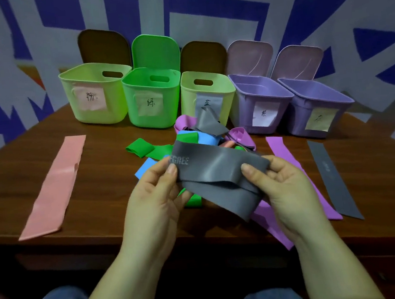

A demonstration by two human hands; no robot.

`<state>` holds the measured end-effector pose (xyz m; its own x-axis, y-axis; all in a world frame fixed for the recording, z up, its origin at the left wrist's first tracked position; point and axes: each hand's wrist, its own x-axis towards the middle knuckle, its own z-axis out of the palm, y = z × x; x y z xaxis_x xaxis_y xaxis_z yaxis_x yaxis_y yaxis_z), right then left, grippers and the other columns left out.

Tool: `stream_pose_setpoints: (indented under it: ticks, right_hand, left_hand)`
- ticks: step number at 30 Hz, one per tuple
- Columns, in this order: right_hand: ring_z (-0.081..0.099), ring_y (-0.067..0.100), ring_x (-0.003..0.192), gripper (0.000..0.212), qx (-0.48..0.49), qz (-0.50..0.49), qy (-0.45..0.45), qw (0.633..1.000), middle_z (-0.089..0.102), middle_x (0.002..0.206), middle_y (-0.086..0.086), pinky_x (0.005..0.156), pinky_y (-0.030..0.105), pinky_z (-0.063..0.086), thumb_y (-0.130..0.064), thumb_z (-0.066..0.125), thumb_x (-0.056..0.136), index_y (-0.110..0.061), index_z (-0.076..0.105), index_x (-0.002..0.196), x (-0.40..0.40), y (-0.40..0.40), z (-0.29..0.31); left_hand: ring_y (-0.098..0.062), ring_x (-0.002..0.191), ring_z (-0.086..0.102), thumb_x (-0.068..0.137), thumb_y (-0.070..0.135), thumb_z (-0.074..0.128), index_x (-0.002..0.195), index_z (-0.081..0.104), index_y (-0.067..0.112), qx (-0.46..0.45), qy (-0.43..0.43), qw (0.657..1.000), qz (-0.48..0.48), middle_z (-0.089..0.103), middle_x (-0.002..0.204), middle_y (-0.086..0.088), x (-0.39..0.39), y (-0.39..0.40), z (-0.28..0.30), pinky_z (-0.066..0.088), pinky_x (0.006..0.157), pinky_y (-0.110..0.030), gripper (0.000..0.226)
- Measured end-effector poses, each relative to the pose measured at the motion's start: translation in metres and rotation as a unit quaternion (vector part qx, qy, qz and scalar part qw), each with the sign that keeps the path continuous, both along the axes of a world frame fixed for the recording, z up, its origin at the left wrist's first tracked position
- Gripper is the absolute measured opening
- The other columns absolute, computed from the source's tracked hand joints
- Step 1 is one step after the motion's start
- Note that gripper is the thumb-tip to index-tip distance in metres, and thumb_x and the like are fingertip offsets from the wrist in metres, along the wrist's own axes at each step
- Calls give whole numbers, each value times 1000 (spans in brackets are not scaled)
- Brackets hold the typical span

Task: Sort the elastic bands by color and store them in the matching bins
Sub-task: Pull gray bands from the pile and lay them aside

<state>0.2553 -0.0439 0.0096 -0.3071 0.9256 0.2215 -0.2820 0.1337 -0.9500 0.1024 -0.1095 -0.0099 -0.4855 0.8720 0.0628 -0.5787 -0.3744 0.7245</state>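
Bins, five in a row at table's far edge, lids propped open behind, each w/ paper label on front: pale green bin, bright green bin, smaller pale green bin, purple bin, second purple bin. Interiors mostly out of sight; contents can't tell.

Grey band held up over table's near-centre, pinched at its ends by left hand and right hand, thumbs on top, fingers curled under. Pale lettering near left thumb, partly covered.

Behind it, tangled pile of bands: green, blue, purple, grey, a bit of pink. Laid flat apart: pink band at left, purple band at right, partly under right hand, dark grey band just beside it.

Dark wood table, wall w/ blue-and-white pattern behind. Blue jeans at bottom edge.

Label handwriting too small to read. Green band under left hand mostly hidden.
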Motion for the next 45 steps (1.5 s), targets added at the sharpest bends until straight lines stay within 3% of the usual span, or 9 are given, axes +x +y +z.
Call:
stream_pose_setpoints:
  ticks: [7,10,13,18,22,24,31,39,45]
  right_hand:
    - [63,2,65,9,75,11,-134,988,71,69,-3,60,14,48,-21,61,81,-12,62,83,13,-28,-15]
    - [61,3,65,21,101,36,-216,970,69,72,2,60,16,46,-33,69,81,-13,63,84,17,-39,-26]
    - [63,8,68,19,141,13,-288,947,70,79,3,62,20,48,-36,67,80,-18,64,84,16,-46,-36]
    - [64,4,74,7,195,-34,-297,934,70,80,-10,68,16,49,-21,71,82,-25,67,79,18,-54,-39]
    - [65,-1,80,15,208,-5,-271,940,70,81,-17,73,12,47,-14,76,77,-27,69,78,17,-58,-37]
    - [65,-3,84,12,231,6,-287,930,70,84,-20,76,9,45,-21,72,74,-31,69,80,14,-59,-38]
    - [63,-5,83,26,250,8,-328,911,67,87,-24,74,15,49,-27,74,74,-40,62,93,7,-63,-46]
    - [64,5,73,55,127,20,-236,963,70,76,-7,68,19,49,-19,80,72,-47,51,109,-1,-61,-58]
    - [69,6,89,28,1,123,-154,980,75,90,-8,77,18,51,3,68,79,-19,65,97,-12,-61,-80]
  left_hand:
    - [-11,66,66,58,-4,73,109,63,15,-42,106,983,-146,69,83,-6,-17,-44,-27,53,53,-21,56]
    - [-14,75,64,57,16,76,119,59,24,-63,237,938,-244,66,104,-8,-25,-61,-40,52,61,-22,64]
    - [-12,95,66,73,9,77,117,56,19,-86,331,908,-242,68,111,0,-20,-69,-54,53,77,-23,50]
    - [-6,82,65,72,26,80,99,60,14,-162,393,877,-223,71,87,6,-15,-76,-63,54,73,-28,35]
    - [4,77,62,73,57,69,103,54,33,-209,623,707,-262,68,88,16,-11,-80,-61,51,72,-24,41]
    - [7,99,56,67,71,61,112,51,41,-201,706,649,-199,61,108,21,-10,-78,-61,46,89,-23,56]
    - [2,97,64,74,39,75,100,68,27,-56,511,855,-64,71,100,15,3,-68,-40,46,86,-14,30]
    - [5,71,61,82,8,68,77,68,19,-56,452,890,-10,70,77,11,10,-54,-36,44,68,-8,13]
    - [4,68,58,87,2,59,79,61,13,-35,344,937,-39,65,68,11,10,-45,-34,44,66,-10,15]
